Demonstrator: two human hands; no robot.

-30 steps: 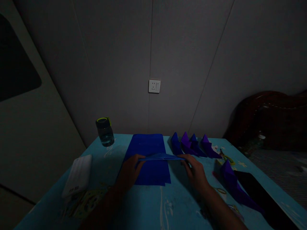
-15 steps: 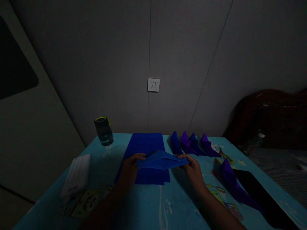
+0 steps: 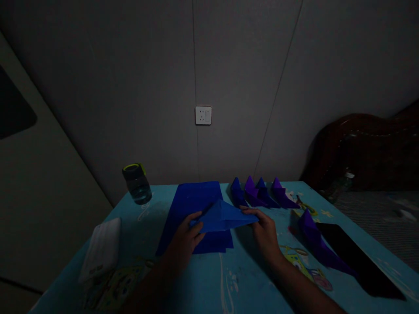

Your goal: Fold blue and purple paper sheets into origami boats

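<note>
Both my hands hold a folded blue paper triangle (image 3: 224, 216) just above a stack of flat blue paper sheets (image 3: 196, 203) on the light blue table (image 3: 229, 279). My left hand (image 3: 183, 242) pinches the triangle's left corner with its fingers closed on the paper. My right hand (image 3: 265, 231) grips the right corner. The triangle's peak points up and away from me.
Several folded blue and purple paper boats (image 3: 258, 196) stand in a row at the back right. Another purple boat (image 3: 316, 244) lies beside a black flat object (image 3: 356, 261). A small jar with a yellow-rimmed lid (image 3: 135, 183) is back left, a white pack (image 3: 100, 253) at left.
The folded paper was held flat and edge-on a second ago; it has since been tipped up, so its triangular face shows. The view shifted slightly left.
</note>
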